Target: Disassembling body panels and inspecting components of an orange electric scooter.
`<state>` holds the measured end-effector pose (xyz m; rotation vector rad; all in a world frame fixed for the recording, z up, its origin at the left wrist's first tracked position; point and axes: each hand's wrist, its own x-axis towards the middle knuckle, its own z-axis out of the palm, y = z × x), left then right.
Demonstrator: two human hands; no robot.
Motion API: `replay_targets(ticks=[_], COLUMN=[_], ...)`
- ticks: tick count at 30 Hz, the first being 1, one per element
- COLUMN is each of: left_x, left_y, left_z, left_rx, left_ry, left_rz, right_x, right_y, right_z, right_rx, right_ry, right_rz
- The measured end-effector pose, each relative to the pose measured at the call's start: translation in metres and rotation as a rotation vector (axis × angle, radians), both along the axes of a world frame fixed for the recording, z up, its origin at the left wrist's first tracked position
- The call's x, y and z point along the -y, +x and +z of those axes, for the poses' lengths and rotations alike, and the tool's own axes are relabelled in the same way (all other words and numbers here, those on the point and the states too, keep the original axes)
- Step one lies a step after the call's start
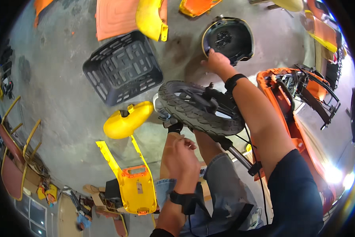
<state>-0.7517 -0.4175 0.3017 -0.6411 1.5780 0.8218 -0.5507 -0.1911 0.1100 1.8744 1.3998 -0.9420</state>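
Observation:
My right hand (218, 63) reaches forward, its fingers and thumb pinching the near rim of a black tub (243, 41). Small dark parts (224, 37), probably screws, lie in a heap inside that tub. My left hand (185, 156) is held above my lap with the fingers curled in; whether anything is inside them is hidden. Between my arms a wheel with a black knobbly tyre (201, 118) lies tilted, joined to a fork with a silver tube (240, 156). Neither hand touches the tyre.
A dark slotted crate (122, 67) stands ahead on the concrete floor. Yellow fender (128, 120) and yellow panel (138, 193) lie left of my legs. An orange vehicle body (280, 98) flanks my right arm. Chairs (17, 158) are at the far left.

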Motion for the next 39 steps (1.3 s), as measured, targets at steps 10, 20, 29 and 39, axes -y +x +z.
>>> replay_targets(ticks=[10,20,29,39], left_x=[-0.036,-0.034,-0.047,-0.065], left_y=[0.016,0.016,0.026,0.014], left_z=[0.003,-0.004,-0.003,0.001], left_rx=[0.175,0.060,0.075,-0.100], left_ry=[-0.014,-0.021,-0.078,-0.146], left_rz=[0.018,0.022,0.124,0.128], right_x=[-0.014,0.021,0.001,0.000], right_y=[-0.030,-0.057,0.052,0.030], right_z=[-0.009,-0.007,-0.046,-0.089], right_rx=[0.030,-0.163,-0.168,-0.146], right_ry=[0.094,0.046,0.078,0.338], right_rz=[0.275,0.286,-0.475,-0.198])
